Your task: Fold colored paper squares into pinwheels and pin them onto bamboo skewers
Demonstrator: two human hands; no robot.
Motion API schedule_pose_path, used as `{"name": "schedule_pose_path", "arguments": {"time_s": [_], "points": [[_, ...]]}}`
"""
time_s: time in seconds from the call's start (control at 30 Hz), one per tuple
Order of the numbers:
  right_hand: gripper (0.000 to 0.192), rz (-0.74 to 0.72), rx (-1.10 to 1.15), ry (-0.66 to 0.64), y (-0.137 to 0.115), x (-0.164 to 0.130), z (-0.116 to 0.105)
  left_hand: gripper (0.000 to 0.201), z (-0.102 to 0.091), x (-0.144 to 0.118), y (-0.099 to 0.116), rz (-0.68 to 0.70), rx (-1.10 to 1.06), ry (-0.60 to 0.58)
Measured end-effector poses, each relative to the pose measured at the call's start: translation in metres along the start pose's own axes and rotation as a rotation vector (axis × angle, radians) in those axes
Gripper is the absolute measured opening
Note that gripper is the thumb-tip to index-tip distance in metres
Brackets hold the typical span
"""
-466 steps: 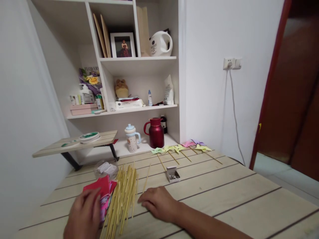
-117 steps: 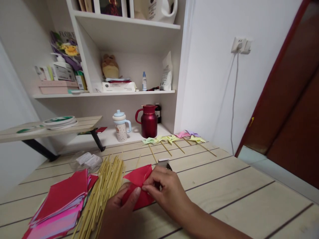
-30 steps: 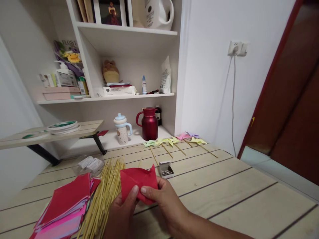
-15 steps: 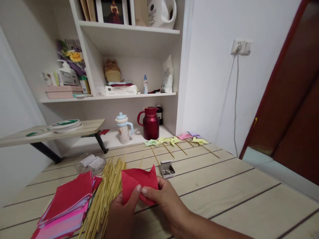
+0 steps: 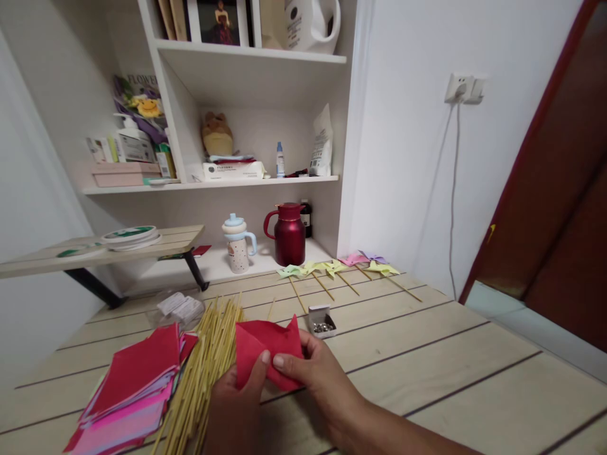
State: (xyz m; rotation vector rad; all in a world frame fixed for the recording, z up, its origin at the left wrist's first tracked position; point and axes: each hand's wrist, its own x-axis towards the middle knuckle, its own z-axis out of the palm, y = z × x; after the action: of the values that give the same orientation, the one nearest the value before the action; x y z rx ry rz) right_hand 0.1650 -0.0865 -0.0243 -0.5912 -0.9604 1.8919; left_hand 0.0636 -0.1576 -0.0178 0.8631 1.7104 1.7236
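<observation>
In the head view, the left hand (image 5: pixel 237 398) and right hand (image 5: pixel 329 382) pinch a red paper (image 5: pixel 268 341) between closed fingers (image 5: pixel 287 365). It is above the tabletop (image 5: pixel 441 366), beside the stick bundle (image 5: pixel 208 360), near the small box (image 5: pixel 319 312).

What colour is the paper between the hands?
Red: the paper shows best in the head view.

"FLOWE" – the rest hidden – reads on the bouquet (image 5: pixel 143 107), left of the plush toy (image 5: pixel 217 136); print on the white box (image 5: pixel 234 171) before it is illegible.
</observation>
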Motion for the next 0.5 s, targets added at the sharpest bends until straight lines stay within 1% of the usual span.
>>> {"name": "schedule_pose_path", "arguments": {"time_s": [0.13,0.3,0.4,0.5], "points": [[0.048,-0.052,0.009,-0.027,-0.007,0.000,-0.002,0.038,-0.004,0.004,0.002,0.004,0.019,-0.034],[0.048,0.009,-0.069,-0.026,-0.012,0.002,-0.004,0.039,-0.007,0.005,0.001,0.007,0.034,-0.060],[0.045,0.025,-0.114,-0.002,-0.012,0.003,-0.004,0.038,-0.007,0.004,-0.002,0.011,0.036,-0.068],[0.042,-0.011,-0.104,0.054,-0.012,0.004,-0.004,0.037,-0.006,0.008,-0.005,0.018,0.035,-0.077]]}}
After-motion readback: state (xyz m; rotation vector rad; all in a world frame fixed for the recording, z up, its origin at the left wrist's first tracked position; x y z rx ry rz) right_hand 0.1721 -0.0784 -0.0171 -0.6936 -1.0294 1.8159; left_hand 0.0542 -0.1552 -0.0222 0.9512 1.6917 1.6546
